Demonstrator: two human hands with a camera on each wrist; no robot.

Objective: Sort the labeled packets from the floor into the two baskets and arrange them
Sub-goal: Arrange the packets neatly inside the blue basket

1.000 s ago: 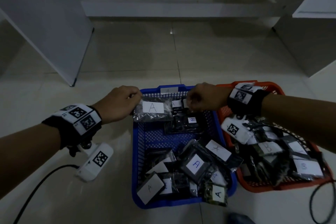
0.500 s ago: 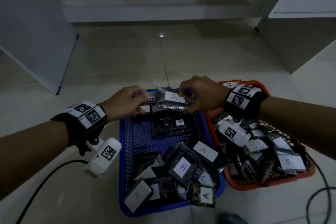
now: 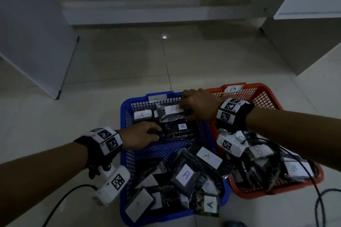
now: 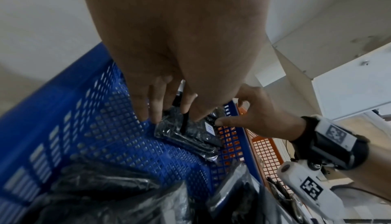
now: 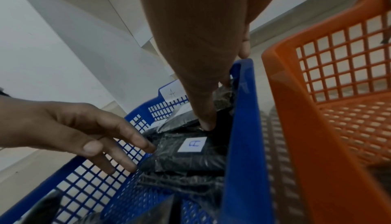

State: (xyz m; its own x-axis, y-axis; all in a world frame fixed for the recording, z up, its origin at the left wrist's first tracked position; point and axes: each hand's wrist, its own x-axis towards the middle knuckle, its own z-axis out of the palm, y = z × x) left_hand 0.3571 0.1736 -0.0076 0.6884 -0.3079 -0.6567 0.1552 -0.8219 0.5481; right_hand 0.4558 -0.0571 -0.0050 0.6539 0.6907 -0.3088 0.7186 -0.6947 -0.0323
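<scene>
A blue basket point(image 3: 122, 131) tagged A stands on the floor beside an orange basket point(image 3: 262, 97) tagged B. At the blue basket's far end, my right hand point(image 3: 184, 111) pinches a dark packet with a large A label point(image 3: 171, 114), which lies over other packets. My left hand point(image 3: 153, 133) rests with straight fingers on the left edge of a black packet with a small A label point(image 3: 177, 131) just in front. The wrist views show this packet point(image 5: 190, 154) point(image 4: 190, 132), my left hand point(image 5: 127, 152) at its edge, and my right thumb point(image 5: 208, 124) pressing down behind it.
Several A packets point(image 3: 184, 175) are heaped in the near half of the blue basket. B packets point(image 3: 295, 168) fill the orange basket's near half. A white panel point(image 3: 36, 42) leans at the left and a cabinet point(image 3: 304, 33) stands at the right. Cables point(image 3: 321, 206) lie on the floor.
My left hand let go of the large A packet and dropped onto the small-label packet. My right hand took the large A packet and lowered it at the far end.
</scene>
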